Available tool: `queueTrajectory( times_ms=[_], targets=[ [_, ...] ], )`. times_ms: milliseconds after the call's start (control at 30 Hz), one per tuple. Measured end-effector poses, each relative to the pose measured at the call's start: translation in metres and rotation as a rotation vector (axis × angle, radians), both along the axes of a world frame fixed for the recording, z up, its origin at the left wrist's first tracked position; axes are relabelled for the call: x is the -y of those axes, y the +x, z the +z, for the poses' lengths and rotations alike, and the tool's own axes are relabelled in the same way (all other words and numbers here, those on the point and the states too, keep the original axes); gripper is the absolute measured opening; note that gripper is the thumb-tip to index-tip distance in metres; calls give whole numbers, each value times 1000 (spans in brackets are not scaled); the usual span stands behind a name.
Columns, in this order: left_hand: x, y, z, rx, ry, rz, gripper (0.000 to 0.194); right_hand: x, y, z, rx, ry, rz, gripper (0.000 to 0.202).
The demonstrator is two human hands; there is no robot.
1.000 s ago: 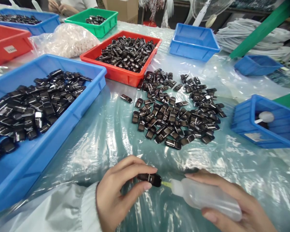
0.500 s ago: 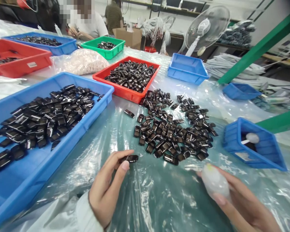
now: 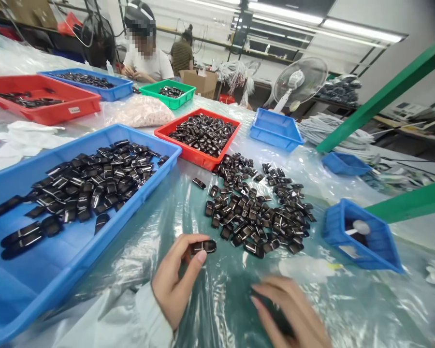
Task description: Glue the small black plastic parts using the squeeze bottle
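I'm pinching a blk pc [image 3: 206,247] w/ my L hand [image 3: 176,282] nr the pile [image 3: 263,212]; my R hand [image 3: 299,309]'s hovering by the btl [image 3: 304,269] (blurry, can't tell its grip).

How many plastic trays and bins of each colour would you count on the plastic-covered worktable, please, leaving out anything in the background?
Blue trays and bins: 5
Red trays: 2
Green tray: 1
Total: 8
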State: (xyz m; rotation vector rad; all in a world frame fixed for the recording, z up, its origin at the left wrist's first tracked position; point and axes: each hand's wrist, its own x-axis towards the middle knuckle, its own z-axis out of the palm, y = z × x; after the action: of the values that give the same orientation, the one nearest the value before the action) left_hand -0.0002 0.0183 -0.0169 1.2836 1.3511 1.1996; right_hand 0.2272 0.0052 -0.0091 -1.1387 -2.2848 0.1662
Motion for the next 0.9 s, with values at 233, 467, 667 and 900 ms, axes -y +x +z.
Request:
queueTrajectory(
  times_ms=[233, 467, 667, 900],
  targets=[
    [-1, 0, 0, 6, 79, -32, 22, -52, -70, -5, 28, -119, 51, 28],
    [-1, -1, -1, -38, 111, -56, 18, -53, -67, -5, -214, -345, -5, 17],
    [-1, -4, -6, -77, 106, -118, 20, -42, -60, 7, -531, -716, -38, 14],
    [4, -3, -6, -11, 52, -195, 18, -31, -60, 22, -1099, -1276, 60, 17]
  ],
)
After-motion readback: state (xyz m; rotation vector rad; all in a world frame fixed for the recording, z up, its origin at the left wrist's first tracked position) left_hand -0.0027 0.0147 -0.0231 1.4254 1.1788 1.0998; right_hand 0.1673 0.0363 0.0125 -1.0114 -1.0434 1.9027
